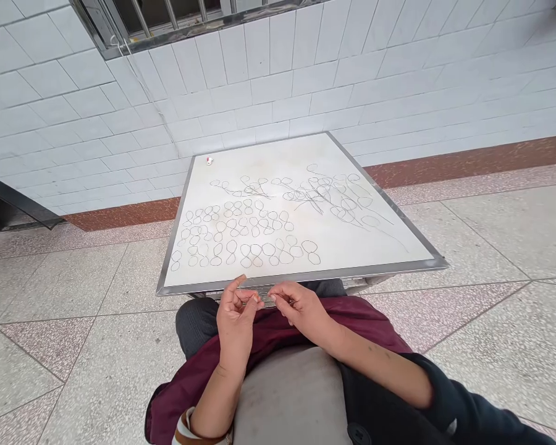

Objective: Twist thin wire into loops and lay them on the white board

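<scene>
Just in front of the table's near edge, my left hand [235, 309] is closed in a pinch, its index finger raised. My right hand [303, 309] pinches at almost the same height, thumb against forefinger. A very thin wire, barely visible, seems to run between the two sets of fingertips; its shape is hard to make out. On the white tabletop [241, 284] beyond them lie rows of thin dark wire loops [252, 255], many shaped like a figure eight. Farther back to the right, a tangled pile of looped wires with long straight tails [317, 196] spreads out.
The white table [375, 250] has a grey metal rim and stands against a white tiled wall [278, 86]. A small white and red object [209, 161] sits at its far left corner. A barred window [180, 18] is above. Speckled floor tiles [486, 235] surround the table.
</scene>
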The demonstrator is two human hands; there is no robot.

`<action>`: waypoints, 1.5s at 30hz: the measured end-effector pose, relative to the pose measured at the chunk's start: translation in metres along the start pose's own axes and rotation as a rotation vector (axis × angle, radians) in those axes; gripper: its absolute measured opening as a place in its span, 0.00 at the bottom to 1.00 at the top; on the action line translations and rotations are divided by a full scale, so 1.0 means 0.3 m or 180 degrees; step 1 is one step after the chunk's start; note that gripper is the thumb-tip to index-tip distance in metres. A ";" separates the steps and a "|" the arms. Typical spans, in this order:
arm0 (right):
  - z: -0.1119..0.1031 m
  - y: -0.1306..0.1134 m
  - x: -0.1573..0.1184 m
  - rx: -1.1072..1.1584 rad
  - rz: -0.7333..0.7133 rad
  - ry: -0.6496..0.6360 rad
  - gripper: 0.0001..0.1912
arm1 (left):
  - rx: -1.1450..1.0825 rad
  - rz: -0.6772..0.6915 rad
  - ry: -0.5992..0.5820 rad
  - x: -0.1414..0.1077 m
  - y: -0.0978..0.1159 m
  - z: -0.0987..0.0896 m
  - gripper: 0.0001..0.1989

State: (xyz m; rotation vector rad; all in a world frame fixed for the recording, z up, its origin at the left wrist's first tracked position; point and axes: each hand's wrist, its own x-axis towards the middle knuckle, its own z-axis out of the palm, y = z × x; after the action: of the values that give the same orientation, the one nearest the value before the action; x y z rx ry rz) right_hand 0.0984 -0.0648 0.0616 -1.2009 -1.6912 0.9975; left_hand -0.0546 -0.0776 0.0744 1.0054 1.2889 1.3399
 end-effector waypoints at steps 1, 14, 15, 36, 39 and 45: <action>0.001 0.001 0.001 -0.0075 -0.0030 0.0037 0.07 | 0.0001 0.0006 -0.0032 0.000 0.001 -0.001 0.21; 0.003 0.020 0.009 -0.0644 -0.0468 0.0238 0.08 | 0.0158 -0.0048 -0.0266 -0.006 0.022 -0.010 0.24; 0.002 0.018 0.009 -0.0598 -0.0419 0.0253 0.07 | 0.0143 -0.0058 -0.0281 -0.008 0.022 -0.011 0.26; -0.013 0.026 -0.012 0.0648 0.0390 -0.0015 0.12 | -0.0605 -0.0546 -0.0337 -0.012 -0.012 -0.031 0.26; -0.012 0.024 -0.015 0.0712 0.0304 -0.0114 0.12 | -0.0614 -0.0583 -0.0416 -0.014 -0.005 -0.037 0.24; -0.009 0.032 -0.014 0.0949 0.0573 -0.0164 0.14 | -0.0294 -0.0398 -0.0423 -0.019 0.000 -0.043 0.23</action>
State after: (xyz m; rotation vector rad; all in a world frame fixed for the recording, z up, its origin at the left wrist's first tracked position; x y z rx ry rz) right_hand 0.1048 -0.0664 0.0530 -1.1497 -1.4282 1.3483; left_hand -0.0662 -0.0856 0.0737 0.9190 1.1606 1.2059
